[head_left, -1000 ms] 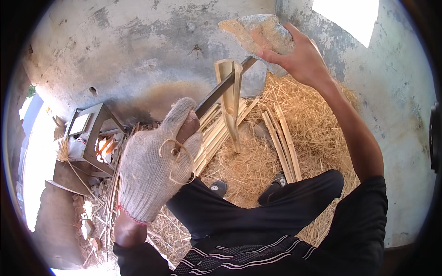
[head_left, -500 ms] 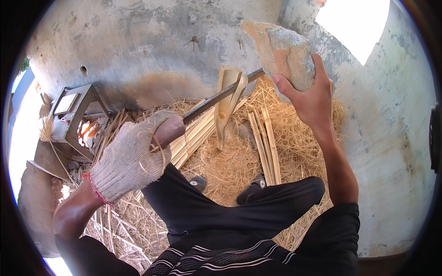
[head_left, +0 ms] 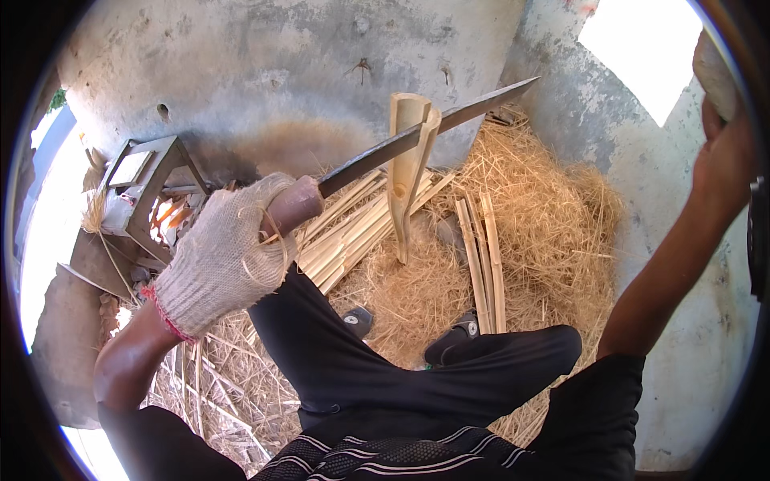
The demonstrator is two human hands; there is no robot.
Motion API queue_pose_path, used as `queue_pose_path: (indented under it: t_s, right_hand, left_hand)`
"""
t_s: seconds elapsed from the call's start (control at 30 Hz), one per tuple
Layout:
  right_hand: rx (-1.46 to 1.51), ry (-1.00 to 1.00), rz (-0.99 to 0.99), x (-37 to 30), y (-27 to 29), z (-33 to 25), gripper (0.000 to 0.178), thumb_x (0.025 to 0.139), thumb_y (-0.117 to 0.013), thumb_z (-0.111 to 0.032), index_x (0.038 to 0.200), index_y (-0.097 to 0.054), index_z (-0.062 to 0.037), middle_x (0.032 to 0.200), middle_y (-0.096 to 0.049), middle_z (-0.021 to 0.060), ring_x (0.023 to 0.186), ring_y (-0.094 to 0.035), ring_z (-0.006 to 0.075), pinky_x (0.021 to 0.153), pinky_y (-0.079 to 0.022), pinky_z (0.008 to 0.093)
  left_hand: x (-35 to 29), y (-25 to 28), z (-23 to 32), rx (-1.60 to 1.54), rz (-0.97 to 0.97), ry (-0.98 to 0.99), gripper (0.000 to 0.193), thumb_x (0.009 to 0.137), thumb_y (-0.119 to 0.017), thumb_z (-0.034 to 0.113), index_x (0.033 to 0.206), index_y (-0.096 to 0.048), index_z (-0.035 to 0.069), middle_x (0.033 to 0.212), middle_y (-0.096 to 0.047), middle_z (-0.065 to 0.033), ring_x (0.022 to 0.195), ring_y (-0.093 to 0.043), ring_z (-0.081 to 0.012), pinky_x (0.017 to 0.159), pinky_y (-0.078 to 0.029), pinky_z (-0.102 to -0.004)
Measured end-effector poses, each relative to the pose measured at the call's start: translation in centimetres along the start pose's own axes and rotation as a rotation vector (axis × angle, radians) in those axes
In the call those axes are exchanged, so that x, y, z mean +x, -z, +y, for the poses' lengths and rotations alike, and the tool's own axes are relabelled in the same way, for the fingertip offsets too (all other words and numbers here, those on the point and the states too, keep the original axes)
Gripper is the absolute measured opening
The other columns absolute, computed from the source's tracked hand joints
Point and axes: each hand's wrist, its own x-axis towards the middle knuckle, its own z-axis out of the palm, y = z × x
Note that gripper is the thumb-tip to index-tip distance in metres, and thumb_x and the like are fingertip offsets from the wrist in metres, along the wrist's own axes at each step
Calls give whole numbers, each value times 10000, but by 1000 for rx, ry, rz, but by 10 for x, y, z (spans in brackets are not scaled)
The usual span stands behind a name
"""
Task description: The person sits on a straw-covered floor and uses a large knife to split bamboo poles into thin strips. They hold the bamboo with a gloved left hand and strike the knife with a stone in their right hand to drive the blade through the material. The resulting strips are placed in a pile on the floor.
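My left hand (head_left: 228, 248), in a knitted off-white glove, is closed around the thick brown handle of a long machete (head_left: 361, 164). The blade slants up to the right and is lodged in the upper part of an upright piece of split bamboo (head_left: 401, 196), which stands in the shavings between my feet. Out at the far right, my bare right hand (head_left: 726, 160) grips a stone (head_left: 714, 76), well apart from the blade. The rim of the picture partly cuts off the stone and hides some of the fingers.
Split bamboo strips (head_left: 357, 232) lie left of the upright piece; a few more strips (head_left: 483, 268) lie at its right. Straw-like shavings (head_left: 545, 216) heap against the grey wall (head_left: 281, 72). A worn wooden stool (head_left: 152, 180) stands at the left.
My right hand has swung the stone away from the blade, up and out to the right. The machete's tip now shows. My left hand still holds the handle.
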Motion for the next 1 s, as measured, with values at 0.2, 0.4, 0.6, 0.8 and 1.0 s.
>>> queue_pose_path:
  t_s: [0.2, 0.4, 0.6, 0.8, 1.0]
  right_hand:
    - [-275, -412, -976, -134, -76, -31, 1044, 812, -723, -630, 1506, -324, 40, 1487, -424, 293, 1375, -438, 416, 1112, -404, 552]
    - [-117, -273, -697, -108, -59, -19, 985, 802, -743, -609, 1468, -393, 27, 1430, -494, 274, 1315, -510, 376, 1070, -457, 494]
    - [264, -33, -19, -39, -27, -5, 483, 913, -716, -430, 1198, -655, -45, 1030, -726, 114, 849, -721, 170, 715, -577, 265]
    - [-316, -460, -1049, -150, -72, -23, 962, 865, -708, -564, 1536, -283, -22, 1410, -521, 274, 1306, -521, 415, 1085, -430, 563]
    - [-131, -496, -925, -161, -61, 10, 879, 873, -704, -555, 1448, -405, 37, 1362, -577, 231, 1277, -559, 348, 1068, -453, 538]
  left_hand:
    - [-15, 30, 4, 314, 51, 38, 361, 805, -654, 101, 1165, -641, 77, 912, -684, -209, 823, -664, -405, 738, -520, -460]
    - [-4, 4, -20, 300, 103, -68, 293, 788, -652, 88, 1078, -622, 72, 696, -646, -202, 733, -669, -417, 682, -536, -513]
    - [-5, 3, -21, 365, 159, -51, 307, 800, -654, 94, 1104, -621, 70, 775, -673, -188, 777, -683, -376, 692, -557, -483]
    - [5, -3, -30, 226, -34, 53, 273, 804, -675, 86, 1075, -637, 81, 704, -649, -164, 683, -670, -378, 630, -539, -460]
    - [-8, -17, -17, 418, 150, -23, 238, 814, -666, 120, 1038, -611, 60, 717, -663, -200, 733, -687, -390, 638, -540, -488]
